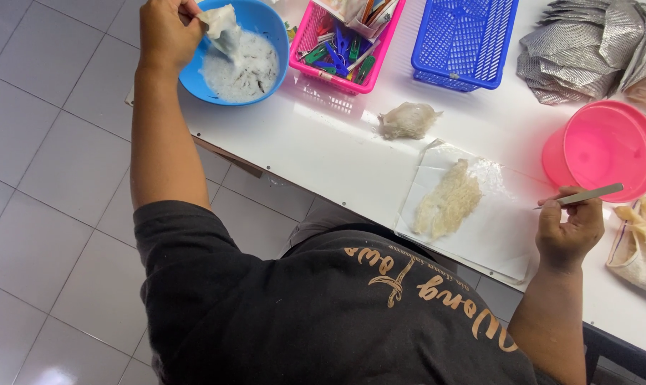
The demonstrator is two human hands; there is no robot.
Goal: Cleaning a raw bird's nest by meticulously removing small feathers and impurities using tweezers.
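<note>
Your left hand [167, 32] grips a wet white lump [221, 25] over the blue bowl [283, 60] | your right hand [569, 232] pinches tweezers [587, 195] | the pale flat piece [449, 201] lies near its left, long side slanting away

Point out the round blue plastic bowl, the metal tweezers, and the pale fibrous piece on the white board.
round blue plastic bowl [276, 32], head view, right rim.
metal tweezers [587, 195], head view, mid-shaft.
pale fibrous piece [448, 201], head view, centre.

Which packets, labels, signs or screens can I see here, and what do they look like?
No signs or screens.
Paper packet: standing in the pink basket at the table's far edge, pale with orange and green print.
Silver pouches: stacked at the far right corner, flat, crinkled, grey metallic.
Shirt lettering: curved gold script on the person's black shirt.
</note>
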